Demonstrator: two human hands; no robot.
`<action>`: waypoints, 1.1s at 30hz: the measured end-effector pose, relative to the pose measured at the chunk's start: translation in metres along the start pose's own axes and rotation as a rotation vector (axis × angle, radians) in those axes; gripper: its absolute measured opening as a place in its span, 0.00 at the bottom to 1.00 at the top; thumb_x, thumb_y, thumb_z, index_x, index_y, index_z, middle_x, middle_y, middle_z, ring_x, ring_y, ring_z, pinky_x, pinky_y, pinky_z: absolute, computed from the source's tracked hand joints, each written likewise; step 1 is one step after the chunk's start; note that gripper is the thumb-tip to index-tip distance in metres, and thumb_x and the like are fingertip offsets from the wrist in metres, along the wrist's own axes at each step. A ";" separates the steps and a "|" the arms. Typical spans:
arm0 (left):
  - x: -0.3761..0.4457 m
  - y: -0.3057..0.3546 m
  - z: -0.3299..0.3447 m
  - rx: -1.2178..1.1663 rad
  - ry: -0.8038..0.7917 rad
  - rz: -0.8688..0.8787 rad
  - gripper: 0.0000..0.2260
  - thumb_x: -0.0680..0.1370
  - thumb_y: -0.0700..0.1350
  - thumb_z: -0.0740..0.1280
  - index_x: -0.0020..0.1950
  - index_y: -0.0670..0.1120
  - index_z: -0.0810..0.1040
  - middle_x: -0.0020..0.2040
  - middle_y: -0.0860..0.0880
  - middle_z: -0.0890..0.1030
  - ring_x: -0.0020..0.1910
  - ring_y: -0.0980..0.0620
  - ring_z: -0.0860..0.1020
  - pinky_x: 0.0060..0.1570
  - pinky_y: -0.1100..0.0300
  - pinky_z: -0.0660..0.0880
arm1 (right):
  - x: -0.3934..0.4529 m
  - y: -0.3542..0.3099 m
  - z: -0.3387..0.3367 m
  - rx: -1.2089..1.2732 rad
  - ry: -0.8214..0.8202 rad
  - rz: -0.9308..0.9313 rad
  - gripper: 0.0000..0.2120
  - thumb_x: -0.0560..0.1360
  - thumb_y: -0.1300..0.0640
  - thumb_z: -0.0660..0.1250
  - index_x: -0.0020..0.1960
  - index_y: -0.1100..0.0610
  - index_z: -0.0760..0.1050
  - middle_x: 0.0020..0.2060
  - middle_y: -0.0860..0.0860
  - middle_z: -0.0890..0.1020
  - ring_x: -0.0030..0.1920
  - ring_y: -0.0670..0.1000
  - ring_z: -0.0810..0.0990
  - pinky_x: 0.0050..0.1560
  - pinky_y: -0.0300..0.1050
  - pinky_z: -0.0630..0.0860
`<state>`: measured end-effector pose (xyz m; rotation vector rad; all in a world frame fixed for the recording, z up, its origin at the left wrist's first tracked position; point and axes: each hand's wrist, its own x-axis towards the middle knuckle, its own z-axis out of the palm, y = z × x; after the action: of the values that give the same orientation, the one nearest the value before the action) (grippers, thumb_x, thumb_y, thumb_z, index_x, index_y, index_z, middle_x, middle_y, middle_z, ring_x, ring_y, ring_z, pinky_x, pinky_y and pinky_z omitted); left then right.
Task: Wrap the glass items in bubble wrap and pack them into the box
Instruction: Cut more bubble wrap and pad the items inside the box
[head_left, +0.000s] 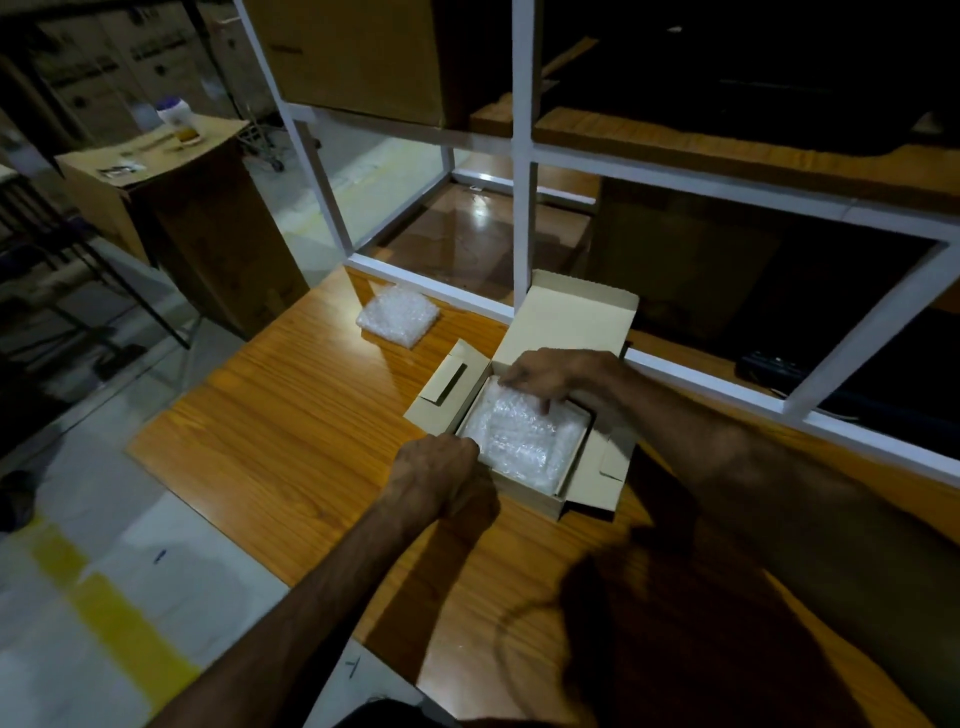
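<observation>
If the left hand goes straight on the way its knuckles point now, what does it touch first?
Most likely the bubble-wrapped item inside the box. The left hand sits at the box's near-left edge, fist aimed inward. Depth is unclear, so it may meet the box wall first.

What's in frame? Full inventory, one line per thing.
cardboard box: 1, tan, open, on the table against the white frame
bubble-wrapped bundle in box: 1, clear white, fills the box
bubble-wrapped bundle on table: 1, clear white, left of and beyond the box
table: 1, orange wood grain
shelf frame: 1, white, behind the box
large carton: 1, brown, on the upper shelf
side stand: 1, brown, far left, small items on top, too blurred to name
left hand: 1, at the box's near left corner
right hand: 1, fingers on the bundle's far edge
</observation>
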<state>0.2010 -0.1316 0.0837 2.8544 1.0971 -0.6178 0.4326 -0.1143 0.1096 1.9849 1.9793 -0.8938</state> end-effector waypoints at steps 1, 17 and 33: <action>-0.001 0.000 0.001 -0.019 0.023 0.035 0.14 0.81 0.48 0.71 0.65 0.47 0.77 0.60 0.46 0.82 0.58 0.45 0.82 0.56 0.48 0.81 | -0.009 0.003 0.001 0.100 0.070 0.005 0.29 0.78 0.67 0.69 0.78 0.56 0.70 0.73 0.59 0.73 0.70 0.61 0.73 0.65 0.55 0.78; 0.024 -0.004 0.009 -0.041 0.028 0.104 0.15 0.82 0.48 0.70 0.66 0.45 0.76 0.61 0.44 0.82 0.58 0.45 0.82 0.58 0.47 0.81 | -0.068 -0.011 0.079 -0.243 0.244 0.367 0.07 0.80 0.61 0.63 0.45 0.55 0.77 0.49 0.53 0.83 0.56 0.56 0.83 0.49 0.46 0.77; 0.024 -0.068 0.004 -0.269 0.089 0.393 0.18 0.81 0.49 0.65 0.72 0.53 0.79 0.67 0.50 0.83 0.66 0.49 0.80 0.65 0.48 0.79 | -0.100 -0.057 0.114 0.084 0.346 0.495 0.17 0.82 0.60 0.62 0.67 0.51 0.80 0.62 0.52 0.84 0.61 0.55 0.82 0.57 0.52 0.78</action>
<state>0.1715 -0.0656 0.0792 2.7609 0.5450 -0.2946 0.3549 -0.2542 0.0879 2.6536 1.4809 -0.5484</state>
